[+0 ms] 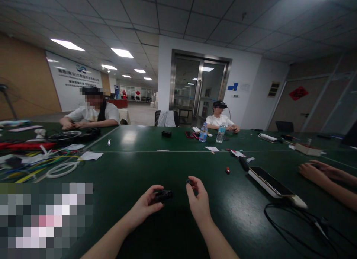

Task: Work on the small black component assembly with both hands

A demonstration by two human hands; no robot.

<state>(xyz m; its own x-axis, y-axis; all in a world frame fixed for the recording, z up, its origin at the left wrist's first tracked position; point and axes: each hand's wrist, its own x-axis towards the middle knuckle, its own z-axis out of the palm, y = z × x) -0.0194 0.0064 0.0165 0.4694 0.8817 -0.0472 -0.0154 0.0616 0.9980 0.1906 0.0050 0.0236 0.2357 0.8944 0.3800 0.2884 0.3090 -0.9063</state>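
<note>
My left hand is curled around a small black device, low over the green table in front of me. Its thumb lies on the near side and a finger on the far side; the device sticks out to the right, too dark to make out its kind. A short gap away, my right hand is raised with thumb and forefinger pinched together. A small dark piece shows at those fingertips, only partly visible. The hands do not touch each other.
Right of my hands lie a phone on a white box and a black cable. A co-worker's hands rest farther right. Bottles stand ahead, near a seated person. Tangled cables lie left, before another seated person.
</note>
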